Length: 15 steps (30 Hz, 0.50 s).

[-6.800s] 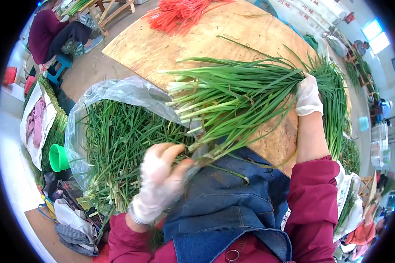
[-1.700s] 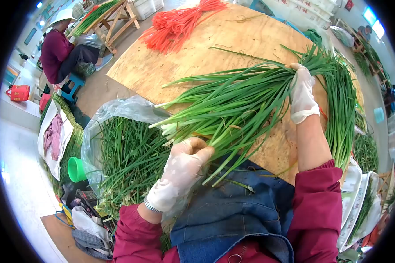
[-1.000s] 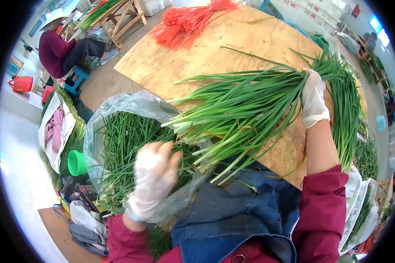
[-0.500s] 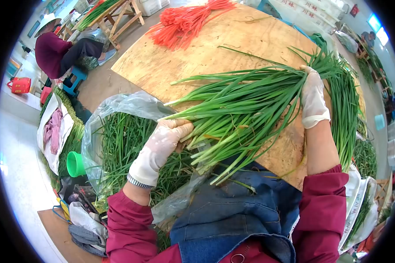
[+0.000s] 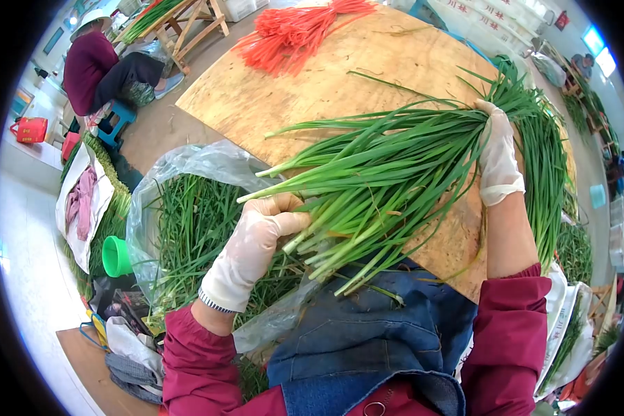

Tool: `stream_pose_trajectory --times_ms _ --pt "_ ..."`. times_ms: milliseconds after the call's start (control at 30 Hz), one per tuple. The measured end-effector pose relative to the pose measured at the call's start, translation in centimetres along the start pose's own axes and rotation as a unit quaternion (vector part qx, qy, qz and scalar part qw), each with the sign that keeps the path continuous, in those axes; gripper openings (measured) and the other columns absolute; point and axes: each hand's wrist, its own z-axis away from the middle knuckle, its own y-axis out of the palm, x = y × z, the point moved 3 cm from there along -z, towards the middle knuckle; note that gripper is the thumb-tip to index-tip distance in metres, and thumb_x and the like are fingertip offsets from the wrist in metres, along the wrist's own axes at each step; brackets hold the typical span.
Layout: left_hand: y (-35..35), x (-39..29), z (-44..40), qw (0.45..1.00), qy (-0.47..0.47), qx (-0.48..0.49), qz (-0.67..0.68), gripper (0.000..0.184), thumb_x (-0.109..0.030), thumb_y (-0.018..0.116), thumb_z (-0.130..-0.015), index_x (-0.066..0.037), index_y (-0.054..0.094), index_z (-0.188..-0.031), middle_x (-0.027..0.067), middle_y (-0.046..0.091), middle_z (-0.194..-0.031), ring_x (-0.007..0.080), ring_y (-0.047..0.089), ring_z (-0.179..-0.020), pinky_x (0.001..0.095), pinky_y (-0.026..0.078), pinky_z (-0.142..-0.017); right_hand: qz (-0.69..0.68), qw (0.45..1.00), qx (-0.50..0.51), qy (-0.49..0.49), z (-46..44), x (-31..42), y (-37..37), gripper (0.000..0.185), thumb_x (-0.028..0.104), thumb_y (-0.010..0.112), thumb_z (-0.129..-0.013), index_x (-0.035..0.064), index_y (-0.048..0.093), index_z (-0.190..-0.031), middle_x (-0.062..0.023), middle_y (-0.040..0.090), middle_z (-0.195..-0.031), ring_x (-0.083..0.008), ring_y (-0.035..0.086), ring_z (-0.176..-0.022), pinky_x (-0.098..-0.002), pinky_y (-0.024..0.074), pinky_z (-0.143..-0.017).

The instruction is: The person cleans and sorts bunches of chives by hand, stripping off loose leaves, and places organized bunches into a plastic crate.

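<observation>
My right hand (image 5: 500, 156), in a whitish thin glove, is closed round the leafy part of a bunch of garlic chives (image 5: 402, 163). Their pale stalk ends fan out leftward over the table edge and above my lap. Beside those ends is my left hand (image 5: 253, 239), gloved too, with thumb and fingers pinched together; what lies between them is hidden. Below it, a clear plastic bag (image 5: 144, 215) holds loose green leaves (image 5: 197, 218). More long chives (image 5: 542, 173) lie along the table's right side, beyond my right hand.
On the wooden tabletop (image 5: 256, 118) lies a pile of red strips (image 5: 288, 38). A green cup (image 5: 116, 256) stands left of the bag. Another person (image 5: 93, 69) sits on a blue stool (image 5: 121, 125) at the upper left. White boxes (image 5: 492, 21) stand behind the table.
My left hand has shifted slightly left and down, its thumb now reaching toward the stalk ends. Some pale ends have spread apart. My right hand keeps its hold almost in place.
</observation>
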Motion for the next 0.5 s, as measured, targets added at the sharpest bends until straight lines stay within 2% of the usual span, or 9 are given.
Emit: stream_pose_trajectory --times_ms 133,167,200,233,300,400,433,500 --pt "0.8 0.8 1.6 0.975 -0.025 0.053 0.216 0.028 -0.007 0.063 -0.078 0.003 0.057 -0.104 0.0074 0.063 -0.096 0.0133 0.06 -0.084 0.0251 0.046 -0.077 -0.018 0.999 -0.003 -0.026 0.0 -0.8 -0.4 0.014 0.008 0.062 -0.076 -0.0003 0.053 -0.082 -0.0083 0.054 -0.068 -0.0216 0.053 -0.051 -0.0348 0.0484 -0.049" --pt "0.7 1.4 1.8 0.962 -0.035 0.074 0.262 0.038 -0.006 0.065 -0.077 0.004 0.052 -0.112 0.01 0.062 -0.105 0.0179 0.06 -0.094 0.0288 0.047 -0.084 -0.022 0.999 0.001 -0.029 -0.3 -1.0 -0.6 0.015 0.008 0.063 -0.076 -0.0001 0.052 -0.082 -0.0083 0.054 -0.068 -0.0215 0.053 -0.051 -0.0352 0.0481 -0.05" --pt "1.0 1.3 2.4 0.957 -0.05 0.07 0.275 0.033 -0.004 0.065 -0.077 0.003 0.057 -0.108 0.0097 0.062 -0.104 0.0177 0.059 -0.092 0.029 0.046 -0.082 -0.026 0.999 0.004 -0.032 -0.5 -1.2 -0.7 0.016 0.009 0.063 -0.076 0.0001 0.052 -0.083 -0.0083 0.053 -0.068 -0.0214 0.052 -0.051 -0.0356 0.0478 -0.05" --pt "0.8 1.7 2.5 0.978 0.019 0.1 0.183 0.029 -0.004 0.065 -0.077 0.003 0.06 -0.105 0.0088 0.062 -0.101 0.0171 0.059 -0.09 0.0284 0.046 -0.081 -0.026 0.999 -0.003 -0.02 -0.9 -1.5 -0.7 0.017 0.01 0.063 -0.076 0.0002 0.052 -0.084 -0.0082 0.054 -0.068 -0.0214 0.052 -0.052 -0.0356 0.048 -0.05" --pt "1.9 0.9 3.1 0.971 0.03 0.145 0.189 0.02 -0.003 0.066 -0.075 0.002 0.065 -0.095 0.0059 0.062 -0.092 0.0154 0.058 -0.084 0.0274 0.046 -0.077 -0.026 0.999 -0.019 0.006 -0.9 -1.8 0.0 0.018 0.011 0.063 -0.076 0.0005 0.052 -0.085 -0.0082 0.054 -0.068 -0.0216 0.053 -0.053 -0.0357 0.0483 -0.05" --pt "3.2 1.0 4.3 0.966 0.038 0.105 0.235 0.024 -0.006 0.068 -0.073 0.003 0.064 -0.096 0.0049 0.061 -0.089 0.0144 0.057 -0.08 0.0267 0.045 -0.073 -0.02 0.999 -0.023 -0.009 1.2 -1.9 1.2 0.022 0.013 0.063 -0.077 0.0003 0.051 -0.089 -0.0088 0.055 -0.071 -0.0223 0.054 -0.054 -0.0361 0.0488 -0.051" --pt "3.2 1.1 4.6 0.967 0.063 0.121 0.213 0.023 -0.01 0.066 -0.074 0.003 0.063 -0.093 0.006 0.061 -0.088 0.014 0.056 -0.077 0.0262 0.044 -0.07 -0.015 1.0 -0.013 0.013 0.9 -2.2 1.0 0.023 0.014 0.063 -0.077 0.0 0.05 -0.09 -0.0102 0.056 -0.072 -0.0231 0.055 -0.055 -0.0364 0.0492 -0.051" --pt "2.8 -0.2 5.6 0.982 0.019 0.102 0.16 0.023 -0.017 0.065 -0.072 0.005 0.062 -0.081 0.0108 0.061 -0.078 0.0194 0.057 -0.072 0.0285 0.045 -0.069 -0.025 0.999 -0.038 0.02 0.3 -2.6 0.8 0.022 0.014 0.062 -0.078 -0.0001 0.05 -0.09 -0.0109 0.057 -0.074 -0.0233 0.056 -0.055 -0.0365 0.049 -0.05"
